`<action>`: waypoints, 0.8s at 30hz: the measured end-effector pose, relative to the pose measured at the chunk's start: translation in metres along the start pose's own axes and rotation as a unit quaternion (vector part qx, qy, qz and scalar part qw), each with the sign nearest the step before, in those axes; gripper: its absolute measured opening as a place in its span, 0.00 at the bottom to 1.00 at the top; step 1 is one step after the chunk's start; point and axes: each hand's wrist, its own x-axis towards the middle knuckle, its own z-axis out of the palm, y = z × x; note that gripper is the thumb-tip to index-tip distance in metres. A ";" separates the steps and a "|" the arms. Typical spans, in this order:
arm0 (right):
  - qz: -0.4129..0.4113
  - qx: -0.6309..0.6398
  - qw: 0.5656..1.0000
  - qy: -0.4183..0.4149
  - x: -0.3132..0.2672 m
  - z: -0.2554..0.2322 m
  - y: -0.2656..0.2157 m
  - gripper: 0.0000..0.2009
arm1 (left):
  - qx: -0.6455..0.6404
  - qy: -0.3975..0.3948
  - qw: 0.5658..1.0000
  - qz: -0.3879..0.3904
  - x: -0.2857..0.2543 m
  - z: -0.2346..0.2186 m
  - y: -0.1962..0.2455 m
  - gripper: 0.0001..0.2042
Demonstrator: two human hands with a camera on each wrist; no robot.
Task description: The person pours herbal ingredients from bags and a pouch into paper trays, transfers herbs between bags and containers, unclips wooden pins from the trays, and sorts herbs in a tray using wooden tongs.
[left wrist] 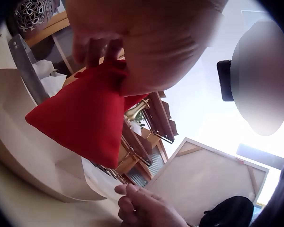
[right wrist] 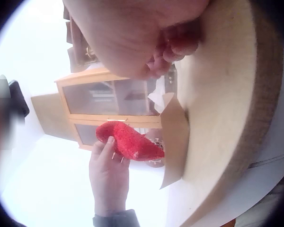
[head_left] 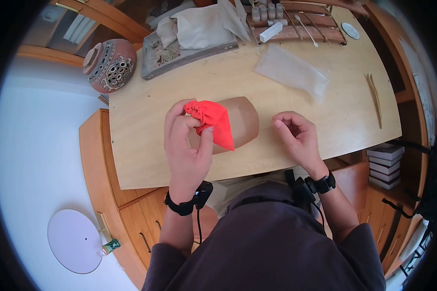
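Observation:
Between the thumb and fingers of my left hand (head_left: 187, 148) is a red drawstring pouch (head_left: 217, 123), pinched near its gathered neck. The pouch's flat bottom end hangs over an open brown paper tray (head_left: 247, 116) on the table. In the left wrist view the red pouch (left wrist: 85, 118) shows its wide side, with the tray (left wrist: 33, 146) below and behind it. My right hand (head_left: 298, 140) hovers over the table right of the tray, fingers loosely curled and holding nothing. The right wrist view shows the left hand (right wrist: 110, 177) holding the pouch (right wrist: 132, 147) beside the tray's wall (right wrist: 175, 137).
A clear plastic bag (head_left: 294, 70) lies behind the tray. Wooden tweezers (head_left: 375, 102) rest at the right. Along the back stand a patterned clay jar (head_left: 112, 65), a grey tray (head_left: 194, 58) with cloth, and a wooden rack (head_left: 320, 31) near small jars (head_left: 267, 12).

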 end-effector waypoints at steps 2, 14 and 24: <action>-0.031 -0.051 0.998 -0.030 -0.001 0.001 -0.027 0.12 | 0.010 0.010 1.000 0.016 0.000 0.001 0.003 0.08; -0.112 -0.029 0.978 -0.172 0.006 0.058 -0.072 0.34 | -0.147 0.051 0.984 -0.085 -0.014 0.003 0.010 0.08; 0.020 0.094 0.981 -0.167 0.009 0.031 -0.075 0.27 | -0.326 0.082 0.921 -0.196 -0.002 -0.019 -0.013 0.08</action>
